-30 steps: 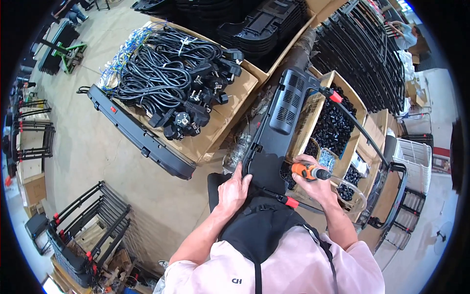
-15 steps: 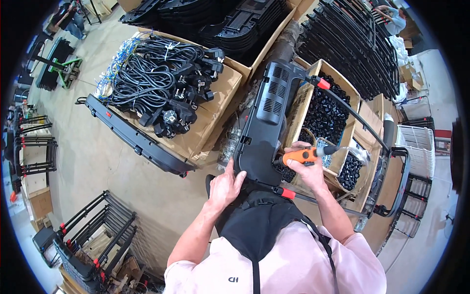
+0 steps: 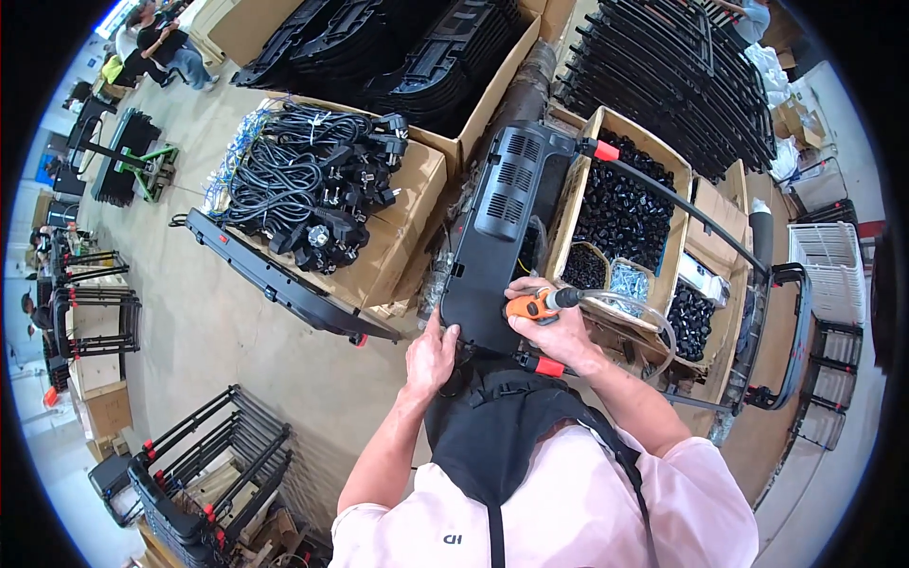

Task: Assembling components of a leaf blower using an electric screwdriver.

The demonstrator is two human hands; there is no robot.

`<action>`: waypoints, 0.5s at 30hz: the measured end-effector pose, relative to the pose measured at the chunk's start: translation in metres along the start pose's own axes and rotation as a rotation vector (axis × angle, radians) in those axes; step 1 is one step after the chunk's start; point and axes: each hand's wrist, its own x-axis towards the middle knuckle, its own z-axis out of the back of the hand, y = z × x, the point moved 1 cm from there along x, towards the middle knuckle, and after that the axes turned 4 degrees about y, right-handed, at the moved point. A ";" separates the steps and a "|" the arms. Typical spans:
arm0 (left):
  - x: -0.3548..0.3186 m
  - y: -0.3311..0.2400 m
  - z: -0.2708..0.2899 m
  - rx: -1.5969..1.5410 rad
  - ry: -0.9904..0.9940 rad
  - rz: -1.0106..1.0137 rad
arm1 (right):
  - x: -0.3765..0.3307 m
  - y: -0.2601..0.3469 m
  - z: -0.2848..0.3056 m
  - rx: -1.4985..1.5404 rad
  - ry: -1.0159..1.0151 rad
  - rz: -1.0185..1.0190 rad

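Observation:
My right hand (image 3: pixel 561 333) is wrapped around an orange-and-black power screwdriver (image 3: pixel 532 306) with a clear hose at its outer end. The tool lies sideways over the right edge of a long black plastic housing (image 3: pixel 478 298) with vent slots; its tip is hidden. At the housing's near left corner rests my left hand (image 3: pixel 432 362), index finger and thumb stretched out and apart, holding nothing. A black metal tube frame (image 3: pixel 682 204) with red clips (image 3: pixel 551 366) joins the housing and reaches to the right.
On the right, a wooden tray (image 3: pixel 565 227) holds black plastic parts (image 3: pixel 620 204) and screws (image 3: pixel 629 282). Power cables (image 3: pixel 284 180) lie on a cardboard box (image 3: pixel 417 189) at left, beside a curved black cover (image 3: pixel 275 284). Stacked black frames (image 3: pixel 213 464) stand lower left. People (image 3: pixel 170 47) are far left.
The screwdriver and my right hand have moved left, onto the housing's edge. My left hand stays at the near corner. The whole view has shifted slightly.

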 end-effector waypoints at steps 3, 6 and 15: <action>-0.004 -0.011 0.002 -0.018 -0.036 0.009 | 0.000 -0.004 0.002 0.057 -0.003 -0.002; -0.002 -0.012 0.004 0.035 0.016 0.081 | -0.005 0.006 0.014 -0.128 0.026 0.031; -0.034 -0.039 0.003 -1.576 0.101 0.413 | -0.051 0.018 0.072 0.138 -0.131 0.065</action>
